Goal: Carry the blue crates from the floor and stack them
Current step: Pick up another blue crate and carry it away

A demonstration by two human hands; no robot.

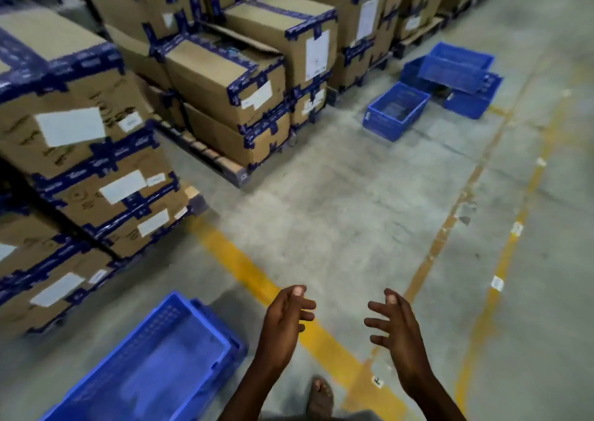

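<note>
A stack of blue crates point(160, 362) stands on the floor at the lower left, the top one empty. Both my hands hang in the air to its right, holding nothing: my left hand point(286, 321) with loosely bent fingers, my right hand point(397, 327) with fingers spread. Far ahead on the floor lies a loose group of blue crates: one upright crate point(397, 112) in front, a tilted crate point(456, 67) lying on others behind it, and another crate point(475, 96) at the right.
Pallets of taped cardboard boxes point(225, 83) line the left side and the back. More boxes point(74, 150) stand close at the left. Yellow floor lines point(257, 279) cross the grey concrete between me and the far crates. My sandalled foot point(319, 395) shows at the bottom.
</note>
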